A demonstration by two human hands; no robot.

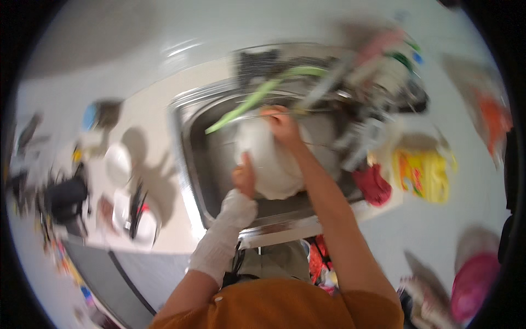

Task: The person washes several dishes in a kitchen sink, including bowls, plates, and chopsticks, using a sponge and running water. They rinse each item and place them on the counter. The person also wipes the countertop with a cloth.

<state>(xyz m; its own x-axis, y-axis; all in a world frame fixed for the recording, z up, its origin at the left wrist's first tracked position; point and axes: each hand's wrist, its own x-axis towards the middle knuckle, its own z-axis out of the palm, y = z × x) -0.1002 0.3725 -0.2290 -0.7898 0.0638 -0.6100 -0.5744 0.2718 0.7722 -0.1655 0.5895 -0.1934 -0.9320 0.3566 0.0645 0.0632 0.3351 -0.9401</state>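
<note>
Over a stainless steel sink (195,181), both hands hold a large white dish (269,172), seemingly a bowl or plate with a wavy rim. My left hand (245,177) grips its near left side with the thumb up along it. A white covering wraps that wrist and forearm. On the dish's far side, my right hand (283,125) is bent over the edge, its fingertips blurred. Past the hands, a light green curved tube-like strip (263,92) crosses above the basin. Motion blur hides fine detail, including whether water is running.
A crimson cloth or glove (372,185) hangs at the sink's right corner, beside a yellow jug (423,174). Blurred bottles and utensils crowd the back right. On the left counter stand a white bowl (118,164) and a white container (144,226) with dark-handled utensils.
</note>
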